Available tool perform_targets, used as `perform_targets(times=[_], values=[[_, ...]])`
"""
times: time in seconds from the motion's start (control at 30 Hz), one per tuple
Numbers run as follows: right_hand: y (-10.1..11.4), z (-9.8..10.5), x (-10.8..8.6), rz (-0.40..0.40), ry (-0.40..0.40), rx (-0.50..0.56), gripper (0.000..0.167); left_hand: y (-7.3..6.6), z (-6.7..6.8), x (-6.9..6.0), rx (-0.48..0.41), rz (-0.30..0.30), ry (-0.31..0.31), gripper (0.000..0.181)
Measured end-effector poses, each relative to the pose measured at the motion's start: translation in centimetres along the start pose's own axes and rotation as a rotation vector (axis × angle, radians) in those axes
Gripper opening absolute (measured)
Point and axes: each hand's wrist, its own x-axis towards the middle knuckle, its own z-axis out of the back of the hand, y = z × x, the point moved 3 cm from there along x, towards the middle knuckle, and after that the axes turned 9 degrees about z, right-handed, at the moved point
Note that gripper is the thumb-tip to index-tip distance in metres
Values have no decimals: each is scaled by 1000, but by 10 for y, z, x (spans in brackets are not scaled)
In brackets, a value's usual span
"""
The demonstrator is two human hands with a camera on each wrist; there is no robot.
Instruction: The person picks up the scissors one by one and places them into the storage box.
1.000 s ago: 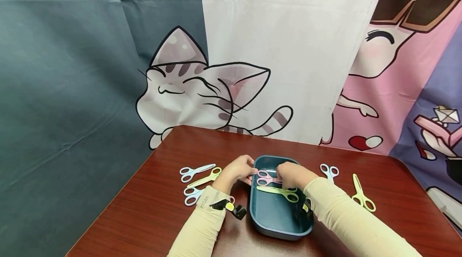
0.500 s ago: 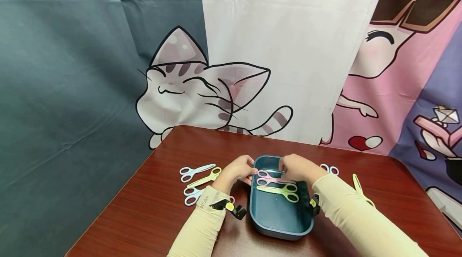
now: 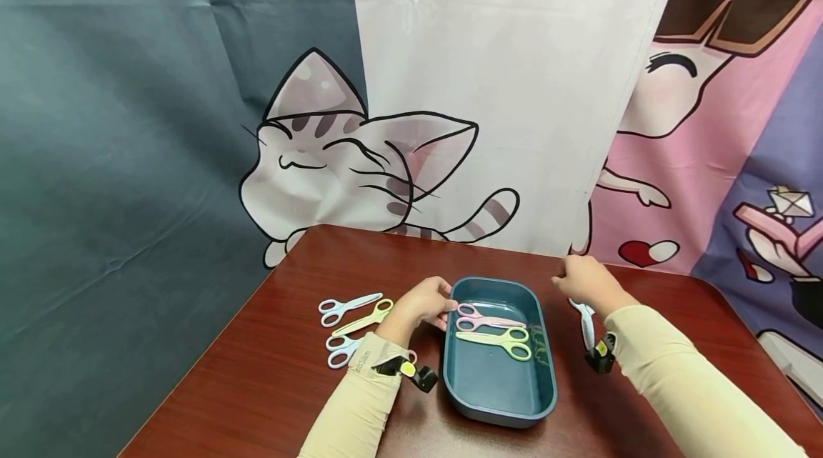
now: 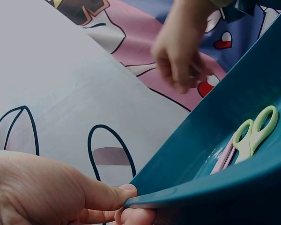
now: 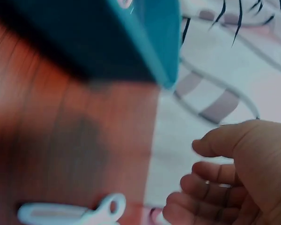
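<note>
My left hand [image 3: 424,301] pinches the left rim of a dark teal tray [image 3: 495,390]; in the left wrist view its thumb lies on top and fingers underneath. Inside the tray lie pink scissors [image 3: 491,321] and, nearer me, yellow-green scissors [image 3: 484,337]. Off the tray's right side, my right hand [image 3: 588,281] hovers with loosely bent fingers and holds nothing, as the right wrist view [image 5: 225,183] confirms for this hand [image 5: 262,173]. Below it, light blue scissors [image 3: 587,328] lie on the table, their handles partly hidden by the hand.
Left of the tray, blue scissors [image 3: 353,304], yellow-green scissors [image 3: 369,319] and another blue pair [image 3: 341,354] lie on the reddish-brown table [image 3: 257,365]. A pink handle [image 3: 412,356] peeks out by my left wrist. A printed cartoon curtain [image 3: 514,86] hangs behind the table.
My right hand has left the tray's far part and moved right, over the blue scissors. The yellow-green scissors at far right are now hidden by my arm. The left hand stays on the rim.
</note>
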Motion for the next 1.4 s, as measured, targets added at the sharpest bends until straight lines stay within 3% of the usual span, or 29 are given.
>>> perform_targets(times=[0.17,0.3,0.63,1.07,1.27,1.4], values=[[-31,-11,-18,-154,101,52,27,1,1,1,-4,-8,7,27],[-41,-20,-31,-240,175,106,27,2,0,2,-14,-10,19,27],[-45,-38,-43,-325,164,170,26,2,0,3,-16,-7,25,26],[-43,-40,-40,-358,117,167,23,0,0,2,-25,-15,28,24],[-36,-28,-33,-301,95,200,29,2,0,3,-26,-16,28,25],[-24,-15,-24,-235,43,169,29,3,0,2,-27,-23,19,25]])
